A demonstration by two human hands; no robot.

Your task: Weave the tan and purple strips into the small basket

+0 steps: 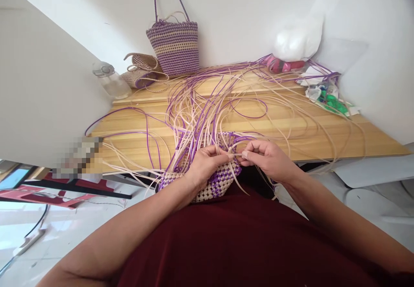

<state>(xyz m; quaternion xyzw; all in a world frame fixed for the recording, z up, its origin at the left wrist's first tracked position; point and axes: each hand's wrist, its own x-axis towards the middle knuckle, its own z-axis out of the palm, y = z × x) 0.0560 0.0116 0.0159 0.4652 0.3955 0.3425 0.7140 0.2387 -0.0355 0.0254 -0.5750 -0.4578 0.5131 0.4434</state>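
Observation:
A partly woven purple and cream piece (213,185) rests between my body and the table's front edge, with many long loose strands (197,110) fanning from it over the tabletop. My left hand (207,164) pinches a cream strand at the right side of the weave. Just to the right, my right hand (267,158) grips a cream strand between thumb and fingers. A short length of cream strand stretches between the two hands, and another loose end hangs below them.
A finished-looking purple and cream bag (176,49) stands against the wall. Left of it are a tan woven item (139,77) and a clear bottle (111,82). A white plastic bag (297,41) and green packaging (334,101) sit at right on the wooden table (365,138).

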